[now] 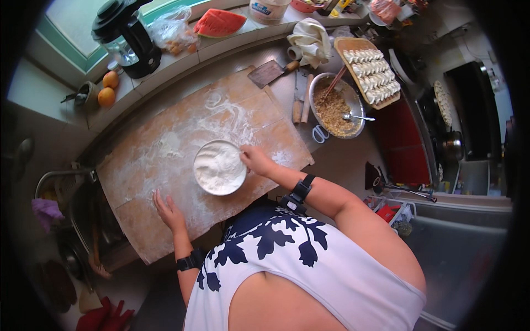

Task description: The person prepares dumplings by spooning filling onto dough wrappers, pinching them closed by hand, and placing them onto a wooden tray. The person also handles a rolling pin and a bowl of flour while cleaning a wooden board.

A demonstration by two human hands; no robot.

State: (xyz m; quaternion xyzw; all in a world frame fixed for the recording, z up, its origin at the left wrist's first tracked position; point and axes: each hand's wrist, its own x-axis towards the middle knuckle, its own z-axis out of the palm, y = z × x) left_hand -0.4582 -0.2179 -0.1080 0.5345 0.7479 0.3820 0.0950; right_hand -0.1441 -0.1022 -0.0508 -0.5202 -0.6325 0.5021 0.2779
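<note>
A round bowl of white flour (220, 167) stands on a large flour-dusted wooden board (136, 173). My right hand (256, 160) grips the bowl's rim on its right side, thumb and fingers closed about it. To the lower left, my left hand (169, 213) rests flat near the board's front edge, fingers apart and holding nothing. Loose flour is smeared across the board, thickest behind and left of the bowl. Whether the bowl touches the board all round is hidden from above.
Behind the board lies a cleaver (266, 74). To the right are a knife (297, 103), a wooden stick (307, 98), scissors (320, 134) and a metal basin of filling (359, 130) with chopsticks and a spoon. Beyond is a tray of dumplings (340, 43). A sink (105, 223) adjoins at left.
</note>
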